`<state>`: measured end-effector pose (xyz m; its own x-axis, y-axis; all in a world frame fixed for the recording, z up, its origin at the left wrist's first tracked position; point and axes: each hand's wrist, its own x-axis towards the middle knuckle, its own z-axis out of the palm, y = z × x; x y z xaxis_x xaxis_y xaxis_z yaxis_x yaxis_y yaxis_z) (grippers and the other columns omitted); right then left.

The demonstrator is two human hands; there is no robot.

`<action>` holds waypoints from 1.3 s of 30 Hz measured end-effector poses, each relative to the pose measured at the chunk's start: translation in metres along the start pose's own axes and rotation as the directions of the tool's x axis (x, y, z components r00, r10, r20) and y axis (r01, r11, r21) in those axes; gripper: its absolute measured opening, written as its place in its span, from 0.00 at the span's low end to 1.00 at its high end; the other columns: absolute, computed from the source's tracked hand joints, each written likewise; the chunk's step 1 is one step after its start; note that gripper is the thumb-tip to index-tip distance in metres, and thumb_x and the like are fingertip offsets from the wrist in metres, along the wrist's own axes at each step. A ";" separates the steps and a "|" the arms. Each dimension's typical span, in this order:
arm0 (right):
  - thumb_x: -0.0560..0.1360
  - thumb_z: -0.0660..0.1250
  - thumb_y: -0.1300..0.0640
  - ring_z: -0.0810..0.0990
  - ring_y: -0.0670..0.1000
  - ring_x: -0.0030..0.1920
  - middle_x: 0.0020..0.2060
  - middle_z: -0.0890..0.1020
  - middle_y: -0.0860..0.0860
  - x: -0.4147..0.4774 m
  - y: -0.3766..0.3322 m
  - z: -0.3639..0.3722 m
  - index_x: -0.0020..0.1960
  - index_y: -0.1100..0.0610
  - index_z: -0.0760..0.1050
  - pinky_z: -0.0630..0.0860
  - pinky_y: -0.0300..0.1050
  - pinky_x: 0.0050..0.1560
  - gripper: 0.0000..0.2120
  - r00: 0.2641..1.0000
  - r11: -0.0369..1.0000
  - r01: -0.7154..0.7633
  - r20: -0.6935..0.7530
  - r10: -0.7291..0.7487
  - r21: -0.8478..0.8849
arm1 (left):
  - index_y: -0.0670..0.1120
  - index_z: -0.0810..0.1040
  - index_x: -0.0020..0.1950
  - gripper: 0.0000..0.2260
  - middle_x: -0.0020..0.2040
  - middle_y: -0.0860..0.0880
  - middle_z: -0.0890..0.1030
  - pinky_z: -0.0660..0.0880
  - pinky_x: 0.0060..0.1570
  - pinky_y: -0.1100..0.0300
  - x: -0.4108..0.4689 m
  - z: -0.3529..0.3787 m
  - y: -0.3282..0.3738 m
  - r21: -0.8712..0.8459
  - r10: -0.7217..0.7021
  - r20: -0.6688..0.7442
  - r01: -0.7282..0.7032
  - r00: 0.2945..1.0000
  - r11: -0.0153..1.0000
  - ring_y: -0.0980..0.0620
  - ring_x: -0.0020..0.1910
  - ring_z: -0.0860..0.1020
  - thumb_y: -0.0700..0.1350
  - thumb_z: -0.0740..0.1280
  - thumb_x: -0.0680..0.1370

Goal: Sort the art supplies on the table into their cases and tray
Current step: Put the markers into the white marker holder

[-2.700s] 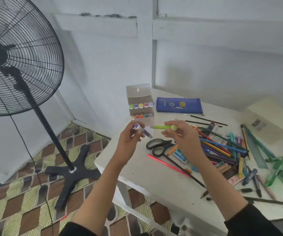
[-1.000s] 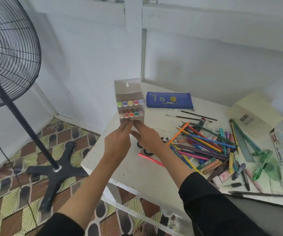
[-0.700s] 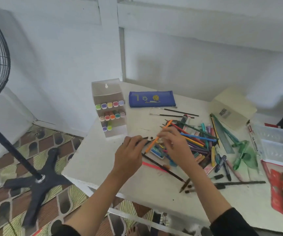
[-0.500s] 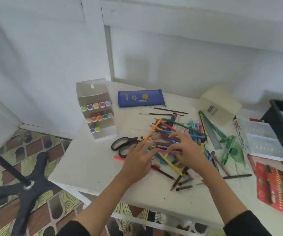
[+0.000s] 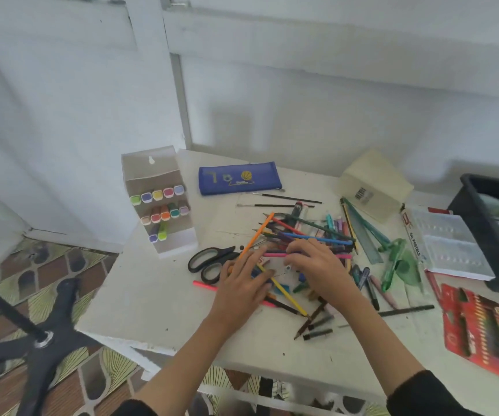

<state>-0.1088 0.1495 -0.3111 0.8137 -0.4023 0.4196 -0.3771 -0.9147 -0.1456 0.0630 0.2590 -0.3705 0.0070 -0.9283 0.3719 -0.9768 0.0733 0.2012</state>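
A heap of coloured pencils, pens and crayons (image 5: 311,238) lies mid-table. My left hand (image 5: 243,283) rests flat on its near left side, fingers straight, over a yellow pencil (image 5: 290,300). My right hand (image 5: 314,265) lies on the heap beside it, fingers bent down onto the pencils; whether it grips one is hidden. The clear marker case (image 5: 159,202) stands open at the back left with several markers in it. A blue pencil pouch (image 5: 239,178) lies behind the heap. Black scissors (image 5: 209,261) lie left of my left hand.
A cream box (image 5: 374,184), an oil pastel tray (image 5: 449,244), a black tray (image 5: 482,229) and a red pencil box (image 5: 488,331) line the right side. Green rulers (image 5: 398,259) lie right of the heap. A fan stand (image 5: 41,340) is on the floor, left.
Both hands left the marker case, where a purple and a green marker now sit, and came down onto the pencil heap. The view swung right, showing the black tray and red box.
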 end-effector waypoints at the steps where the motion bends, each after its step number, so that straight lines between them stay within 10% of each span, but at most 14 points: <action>1: 0.66 0.72 0.70 0.73 0.51 0.48 0.49 0.79 0.51 0.000 0.001 0.000 0.46 0.55 0.76 0.71 0.47 0.43 0.14 1.000 1.000 -0.009 -0.030 0.010 0.014 | 0.55 0.80 0.55 0.12 0.73 0.49 0.67 0.62 0.60 0.50 0.000 0.001 0.000 0.000 0.003 -0.001 -0.003 1.000 1.000 0.48 0.71 0.65 0.53 0.59 0.78; 5: 0.73 0.64 0.70 0.75 0.51 0.47 0.47 0.78 0.49 0.003 0.001 -0.004 0.50 0.55 0.75 0.72 0.46 0.47 0.12 0.980 0.954 -0.123 -0.118 0.160 0.275 | 0.55 0.79 0.57 0.13 0.71 0.50 0.70 0.63 0.61 0.51 0.001 0.006 -0.003 -0.004 0.020 0.001 -0.020 1.000 1.000 0.49 0.71 0.65 0.53 0.58 0.79; 9: 0.79 0.59 0.64 0.77 0.44 0.47 0.47 0.79 0.49 0.008 -0.011 -0.014 0.51 0.45 0.70 0.72 0.37 0.48 0.13 0.848 0.673 -0.407 -0.018 0.529 0.618 | 0.55 0.79 0.58 0.14 0.65 0.51 0.76 0.64 0.61 0.51 0.000 0.010 -0.004 -0.039 0.016 0.003 -0.016 1.000 0.999 0.50 0.68 0.67 0.53 0.57 0.79; 15: 0.83 0.50 0.59 0.79 0.52 0.34 0.32 0.79 0.51 0.022 -0.023 -0.019 0.55 0.57 0.65 0.78 0.40 0.40 0.07 0.624 0.375 -0.233 -0.158 0.765 0.897 | 0.54 0.81 0.56 0.14 0.61 0.51 0.78 0.62 0.58 0.52 0.001 0.007 -0.004 -0.062 0.026 -0.042 -0.028 0.999 0.998 0.50 0.64 0.69 0.53 0.57 0.79; 19: 0.83 0.52 0.58 0.62 0.48 0.25 0.29 0.70 0.52 0.029 -0.020 -0.017 0.58 0.49 0.71 0.63 0.42 0.25 0.11 0.549 0.184 -0.323 0.025 0.836 0.928 | 0.53 0.80 0.57 0.13 0.60 0.51 0.77 0.62 0.56 0.53 -0.001 0.006 -0.005 -0.081 0.064 -0.090 -0.071 0.994 0.994 0.50 0.61 0.70 0.51 0.59 0.78; 25: 0.79 0.55 0.70 0.80 0.50 0.36 0.45 0.80 0.55 0.028 -0.019 -0.024 0.70 0.59 0.61 0.80 0.40 0.39 0.21 0.545 -0.182 -0.377 0.376 0.750 0.908 | 0.51 0.78 0.58 0.14 0.59 0.51 0.76 0.63 0.58 0.54 -0.002 0.003 -0.002 -0.127 0.069 -0.130 -0.086 0.989 0.988 0.51 0.61 0.70 0.44 0.59 0.76; 28: 0.79 0.59 0.64 0.82 0.53 0.32 0.50 0.83 0.51 0.022 -0.026 -0.029 0.64 0.50 0.63 0.82 0.51 0.34 0.17 0.576 -0.038 -0.456 0.327 0.749 0.889 | 0.49 0.79 0.56 0.14 0.58 0.50 0.78 0.62 0.59 0.54 -0.003 -0.002 -0.001 -0.148 0.083 -0.124 -0.101 0.989 0.984 0.50 0.61 0.71 0.42 0.60 0.74; 32: 0.80 0.60 0.61 0.71 0.48 0.22 0.48 0.83 0.53 0.024 -0.030 -0.020 0.53 0.55 0.65 0.68 0.38 0.19 0.05 0.535 0.076 -0.571 0.300 0.790 0.817 | 0.49 0.79 0.55 0.14 0.55 0.49 0.78 0.65 0.57 0.53 -0.005 -0.007 0.000 -0.256 -0.012 -0.140 -0.025 0.990 0.966 0.50 0.58 0.72 0.38 0.59 0.74; 39: 0.74 0.66 0.70 0.81 0.45 0.34 0.50 0.77 0.53 0.027 -0.043 -0.015 0.57 0.54 0.77 0.78 0.35 0.36 0.17 0.613 0.222 -0.652 0.331 0.718 0.725 | 0.45 0.82 0.53 0.16 0.54 0.48 0.78 0.69 0.52 0.53 -0.004 -0.033 -0.019 -0.401 -0.242 -0.271 0.120 0.932 0.908 0.52 0.55 0.73 0.37 0.58 0.74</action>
<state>-0.0774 0.1789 -0.2797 0.3742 -0.9161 -0.1437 -0.2930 0.0302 -0.9556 0.0891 0.2731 -0.3456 0.3012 -0.7837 0.5432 -0.8006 0.1016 0.5905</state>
